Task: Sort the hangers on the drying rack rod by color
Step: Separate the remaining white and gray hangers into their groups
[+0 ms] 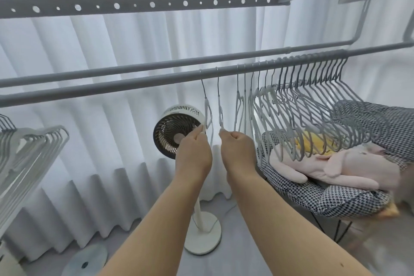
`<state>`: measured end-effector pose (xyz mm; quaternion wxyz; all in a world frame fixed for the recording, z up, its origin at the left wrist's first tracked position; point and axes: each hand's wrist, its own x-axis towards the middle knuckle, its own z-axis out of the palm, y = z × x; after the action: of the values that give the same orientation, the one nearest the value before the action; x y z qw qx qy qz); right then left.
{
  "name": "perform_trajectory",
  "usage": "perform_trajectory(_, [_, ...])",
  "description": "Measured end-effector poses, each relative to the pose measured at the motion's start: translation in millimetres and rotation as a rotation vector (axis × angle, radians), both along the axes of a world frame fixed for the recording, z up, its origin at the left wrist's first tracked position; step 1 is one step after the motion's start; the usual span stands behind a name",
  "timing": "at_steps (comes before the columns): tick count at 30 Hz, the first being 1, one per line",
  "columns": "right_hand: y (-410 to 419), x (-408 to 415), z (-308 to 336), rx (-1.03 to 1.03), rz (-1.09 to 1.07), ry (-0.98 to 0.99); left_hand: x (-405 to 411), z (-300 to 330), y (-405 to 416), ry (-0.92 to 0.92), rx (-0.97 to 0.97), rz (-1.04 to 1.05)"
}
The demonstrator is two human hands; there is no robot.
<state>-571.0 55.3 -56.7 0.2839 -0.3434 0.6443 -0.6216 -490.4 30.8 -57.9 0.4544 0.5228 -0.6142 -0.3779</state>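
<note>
Two pale hangers pinched under the drying rack rod (112, 87)

A light hanger (207, 110) and its neighbour (220, 112) are hung apart from the packed grey hangers (324, 105) rightward; bare rod is left open leftward. The left hand (193, 152) and right hand (238, 150) are raised, each closed on one hanger's lower edge.
</note>
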Motion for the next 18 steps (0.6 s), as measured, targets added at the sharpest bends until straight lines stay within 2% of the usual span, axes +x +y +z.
perform_trajectory(18, [-6,-18,0,-0.005,-0.046,-0.027,-24,13,-2,-0.013,0.01,-0.074])
